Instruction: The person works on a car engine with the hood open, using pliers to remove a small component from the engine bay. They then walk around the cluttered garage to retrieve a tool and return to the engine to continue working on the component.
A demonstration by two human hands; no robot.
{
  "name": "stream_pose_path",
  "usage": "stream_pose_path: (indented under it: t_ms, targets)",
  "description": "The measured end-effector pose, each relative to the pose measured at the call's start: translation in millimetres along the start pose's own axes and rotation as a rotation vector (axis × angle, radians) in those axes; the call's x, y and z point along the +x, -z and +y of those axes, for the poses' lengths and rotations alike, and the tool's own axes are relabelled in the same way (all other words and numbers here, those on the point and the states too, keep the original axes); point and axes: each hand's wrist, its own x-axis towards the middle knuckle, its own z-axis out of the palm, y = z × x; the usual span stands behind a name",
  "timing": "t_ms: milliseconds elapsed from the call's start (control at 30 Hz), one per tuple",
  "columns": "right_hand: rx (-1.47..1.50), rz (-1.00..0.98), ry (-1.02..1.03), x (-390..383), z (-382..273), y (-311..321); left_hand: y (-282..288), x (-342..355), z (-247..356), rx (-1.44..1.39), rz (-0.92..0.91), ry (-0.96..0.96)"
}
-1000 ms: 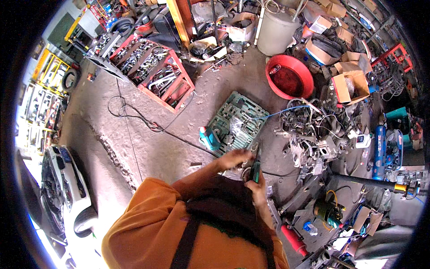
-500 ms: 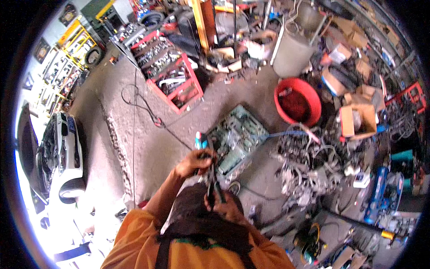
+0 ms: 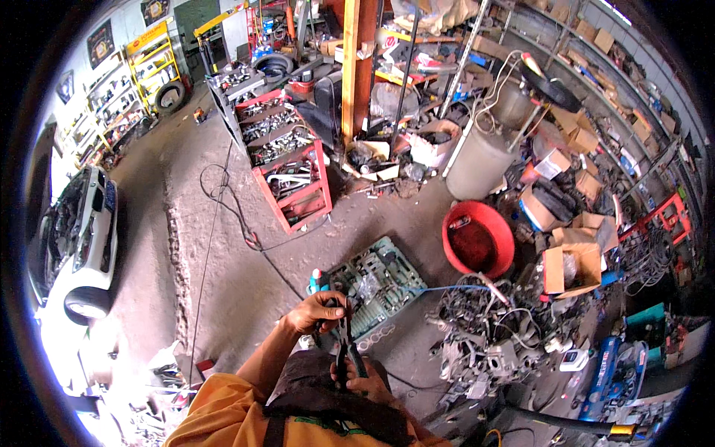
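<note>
Low in front of my body, my right hand (image 3: 368, 384) is wrapped round the dark handles of pliers (image 3: 344, 344), whose jaws point up and away from me. My left hand (image 3: 316, 313) is closed at the jaw end, thumb and fingers pinched together. What it pinches is too small and dark to make out. Just beyond the left hand shows a teal object (image 3: 319, 281) with a pale and reddish end; whether the hand touches it I cannot tell. Past both hands a green tool case (image 3: 408, 262) lies open on the floor, with sockets and tools in it.
A red tool cart (image 3: 328, 190) stands ahead. To the right are a red tub (image 3: 510, 246), a heap of metal parts (image 3: 484, 335), cardboard boxes (image 3: 573, 261) and a grey drum (image 3: 477, 164). Cables (image 3: 253, 238) cross the floor. A white car (image 3: 97, 231) is at the left.
The view has tilted up, so the case, cart and tub sit lower in the picture. Both hands stay together at the pliers, with little visible change in their grip.
</note>
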Motion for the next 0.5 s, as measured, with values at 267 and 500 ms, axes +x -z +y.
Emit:
stream_pose_path:
  t_ms: [267,500]
  targets:
    - [0.048,0.115,0.068,11.1,4.3,-8.6,5.3,17.2,15.5,0.117,-0.086,-0.029]
    - [-0.106,0.139,0.042,24.7,-1.7,-5.5,10.7,19.4,21.6,0.046,-0.095,0.001]
